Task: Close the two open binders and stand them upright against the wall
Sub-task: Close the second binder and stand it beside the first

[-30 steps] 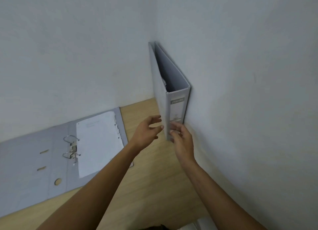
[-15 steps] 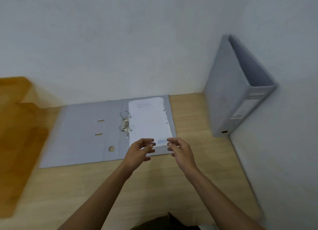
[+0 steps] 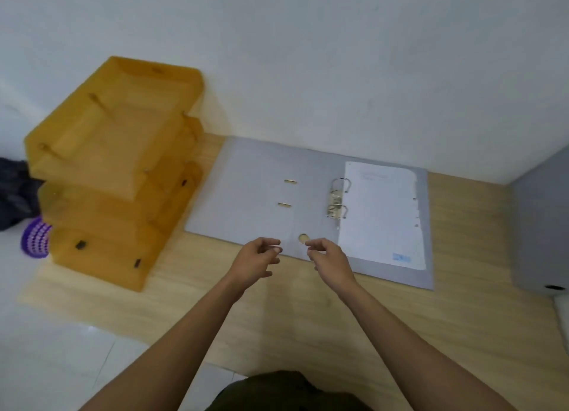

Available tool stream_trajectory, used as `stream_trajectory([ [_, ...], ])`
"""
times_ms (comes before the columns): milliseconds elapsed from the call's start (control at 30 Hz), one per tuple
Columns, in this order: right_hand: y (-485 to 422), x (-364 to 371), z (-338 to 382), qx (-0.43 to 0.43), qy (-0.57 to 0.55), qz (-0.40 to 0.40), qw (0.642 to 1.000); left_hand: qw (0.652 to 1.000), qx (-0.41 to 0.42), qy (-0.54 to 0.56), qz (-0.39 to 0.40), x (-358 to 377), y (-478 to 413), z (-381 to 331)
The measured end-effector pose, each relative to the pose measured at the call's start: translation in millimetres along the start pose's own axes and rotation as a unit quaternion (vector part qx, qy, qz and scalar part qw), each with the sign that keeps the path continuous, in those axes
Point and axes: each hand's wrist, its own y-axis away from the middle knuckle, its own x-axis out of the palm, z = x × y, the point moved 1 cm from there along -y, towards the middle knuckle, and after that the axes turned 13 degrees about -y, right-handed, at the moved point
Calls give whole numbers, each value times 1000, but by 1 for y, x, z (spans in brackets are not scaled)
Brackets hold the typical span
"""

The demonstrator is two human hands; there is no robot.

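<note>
A grey lever-arch binder [image 3: 252, 195] lies open and flat on the wooden desk against the back wall, metal rings [image 3: 338, 199] up, with white paper [image 3: 378, 216] on its right half. My left hand [image 3: 257, 261] and my right hand [image 3: 331, 256] hover over its near edge, close to the round spine hole, fingers loosely curled and holding nothing. A second grey binder [image 3: 538, 222] stands closed and upright against the right wall, partly cut off by the frame edge.
A stack of orange translucent letter trays [image 3: 117, 164] stands at the desk's left end. The light wooden desk top [image 3: 308, 318] stretches in front of the binder. Beyond the left edge are a dark bag [image 3: 15, 192] and a purple patterned object [image 3: 35, 238] on a white floor.
Both hands left the upright binder at the right wall and moved left to the open binder's near edge. The view swung left, bringing the orange trays into sight.
</note>
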Motion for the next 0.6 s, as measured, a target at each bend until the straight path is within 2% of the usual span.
stream_trajectory([
  [100, -24, 31, 11, -33, 101, 59, 993, 1000, -12, 3, -15, -24, -2, 12],
  [200, -53, 53, 17, -69, 232, 116, 964, 999, -32, 5, -26, -44, -6, 22],
  [333, -79, 57, 7, -4, 379, 197, 904, 998, -53, -7, -37, -60, -8, 35],
  [467, -74, 57, -13, -12, 440, 199, 876, 995, -77, -44, -46, -68, -13, 57],
  [600, -53, 47, -26, -26, 455, 196, 868, 981, -82, -129, -123, -77, -28, 69],
])
